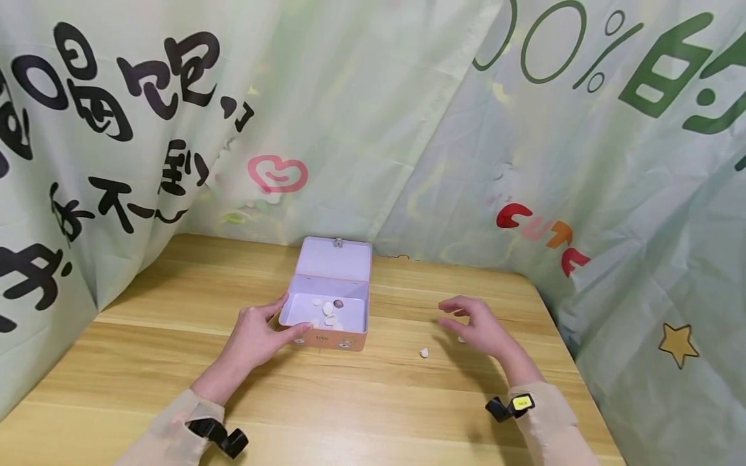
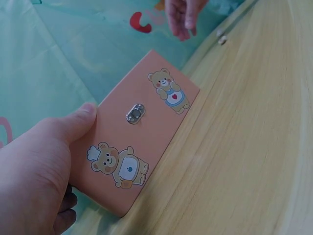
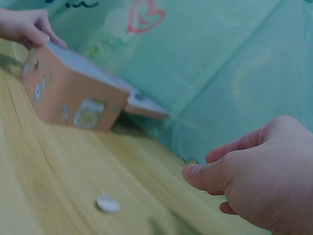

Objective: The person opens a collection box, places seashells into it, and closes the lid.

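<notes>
A small hinged tin box (image 1: 367,310) stands on the table with its lid (image 1: 333,257) lying back. Outside it is salmon pink with bear pictures and a metal clasp (image 2: 135,113); inside it is lilac. Several small white shell-like pieces (image 1: 328,309) and a dark round one (image 1: 338,303) lie in it. My left hand (image 1: 254,340) grips the box's left side, thumb over the front rim. Right of the box, my right hand (image 1: 474,327) hovers with fingers loosely bent and nothing visible between them. One white shell-like piece (image 1: 423,353) lies nearby; another (image 1: 462,340) shows partly beneath the hand.
The wooden table (image 1: 361,414) runs back to a pale green printed curtain (image 1: 350,116), which hangs behind it and down both sides. A band with a small black device (image 1: 218,437) sits on the left sleeve, and a similar device (image 1: 509,408) on the right.
</notes>
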Motion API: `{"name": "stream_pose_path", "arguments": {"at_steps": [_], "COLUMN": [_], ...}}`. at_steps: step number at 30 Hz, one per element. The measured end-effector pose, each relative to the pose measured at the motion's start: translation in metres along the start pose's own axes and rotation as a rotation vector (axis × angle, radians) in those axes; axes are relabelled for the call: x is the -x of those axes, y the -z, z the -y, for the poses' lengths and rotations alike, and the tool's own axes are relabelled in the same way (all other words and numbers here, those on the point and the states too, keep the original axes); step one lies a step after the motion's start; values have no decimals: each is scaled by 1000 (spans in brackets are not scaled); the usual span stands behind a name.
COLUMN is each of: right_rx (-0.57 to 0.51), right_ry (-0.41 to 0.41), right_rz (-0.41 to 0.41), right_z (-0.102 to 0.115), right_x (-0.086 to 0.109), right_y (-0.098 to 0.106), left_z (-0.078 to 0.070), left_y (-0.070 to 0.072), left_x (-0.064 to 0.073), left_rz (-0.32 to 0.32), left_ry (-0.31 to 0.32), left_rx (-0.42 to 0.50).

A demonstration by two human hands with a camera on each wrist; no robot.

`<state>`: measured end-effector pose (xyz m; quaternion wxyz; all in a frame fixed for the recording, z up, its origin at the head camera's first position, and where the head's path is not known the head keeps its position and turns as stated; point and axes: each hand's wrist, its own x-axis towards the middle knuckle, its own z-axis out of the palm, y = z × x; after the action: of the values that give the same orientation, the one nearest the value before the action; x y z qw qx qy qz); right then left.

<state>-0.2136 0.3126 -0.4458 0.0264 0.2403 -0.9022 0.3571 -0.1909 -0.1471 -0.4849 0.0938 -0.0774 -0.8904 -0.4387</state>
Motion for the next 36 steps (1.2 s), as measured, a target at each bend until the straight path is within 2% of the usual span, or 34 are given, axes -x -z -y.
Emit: {"name": "stream_pose_path", "arguments": {"at_steps": [6,13,19,27,36], "right_rx": [1,64,134,123,100], "right_ry": [-58,-60,-28,-85,-112], "right_rz": [-9,-27,-45,-7,8], "right_z": [-28,-44,-49,-54,-46], "right_x": [19,34,45,48,44], "right_y": [2,0,-2,-6,-4], "left_z": [1,1,2,3,4], "left_y": [-1,-1,0,0,-1], "left_x": [0,0,-1,0,0], "left_rz": [-5,-8,-7,-7,-13], "left_ry": [-4,8,-18,-28,-24], "left_rx": [-1,1,-1,1,-16]}}
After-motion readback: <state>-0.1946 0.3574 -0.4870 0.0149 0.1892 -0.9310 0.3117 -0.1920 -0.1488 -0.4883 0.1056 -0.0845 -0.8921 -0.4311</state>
